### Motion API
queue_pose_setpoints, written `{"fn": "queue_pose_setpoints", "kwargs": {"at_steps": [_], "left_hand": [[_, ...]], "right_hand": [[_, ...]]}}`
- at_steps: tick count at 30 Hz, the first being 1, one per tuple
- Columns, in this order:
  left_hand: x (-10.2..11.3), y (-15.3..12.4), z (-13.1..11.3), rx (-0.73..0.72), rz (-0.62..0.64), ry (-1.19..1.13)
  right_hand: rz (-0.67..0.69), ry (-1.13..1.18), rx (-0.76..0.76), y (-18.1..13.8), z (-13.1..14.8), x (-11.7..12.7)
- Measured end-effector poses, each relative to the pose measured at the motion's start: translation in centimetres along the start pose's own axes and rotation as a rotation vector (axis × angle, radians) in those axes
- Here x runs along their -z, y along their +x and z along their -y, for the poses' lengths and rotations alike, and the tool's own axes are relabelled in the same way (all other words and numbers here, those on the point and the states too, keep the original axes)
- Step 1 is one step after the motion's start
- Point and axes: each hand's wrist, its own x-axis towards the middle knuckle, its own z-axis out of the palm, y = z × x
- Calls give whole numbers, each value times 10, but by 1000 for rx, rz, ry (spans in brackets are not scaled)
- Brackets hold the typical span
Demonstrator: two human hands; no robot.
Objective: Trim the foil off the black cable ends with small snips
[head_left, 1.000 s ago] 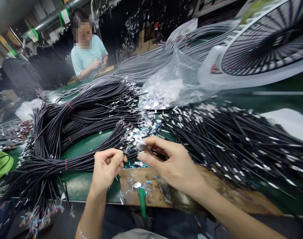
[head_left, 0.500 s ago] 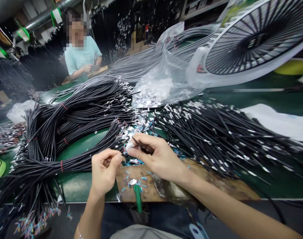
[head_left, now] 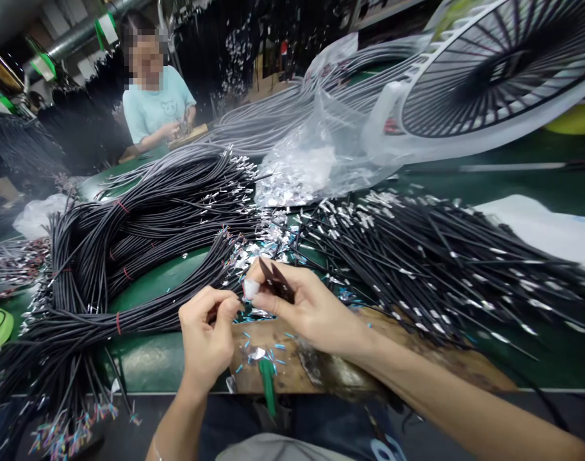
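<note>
Near the front of the bench, my left hand is closed, thumb against forefinger, at a thin dark piece that looks like a cable end, mostly hidden by the fingers. Close beside it, my right hand grips small dark snips, their two pointed blades up and slightly apart. Something white covers or sits at its fingertips; I cannot tell which. Under the hands lies a brown board with blue wire scraps and a green-handled tool. Behind them are foil scraps.
Black cables lie bundled at left, some tied in red. More black cables with silvery ends spread to the right. A clear plastic bag and a white fan stand behind. A co-worker sits across the bench.
The snips have turned in my right hand, so both blades now show. My hands stay close together, the left slightly further right. The view has shifted a little.
</note>
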Motion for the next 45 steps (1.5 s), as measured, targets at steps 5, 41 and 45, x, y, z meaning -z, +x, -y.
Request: {"fn": "queue_pose_setpoints", "kwargs": {"at_steps": [5,41,45], "left_hand": [[2,1,-4,209,131,-121],[6,6,-7,302,232,-233],[8,6,-3,361,241,-249]], "right_hand": [[-84,-288,257,-2,-2,-3],[-29,-150,103,0,-2,0],[14,-334,253,-2,-3,0]]}}
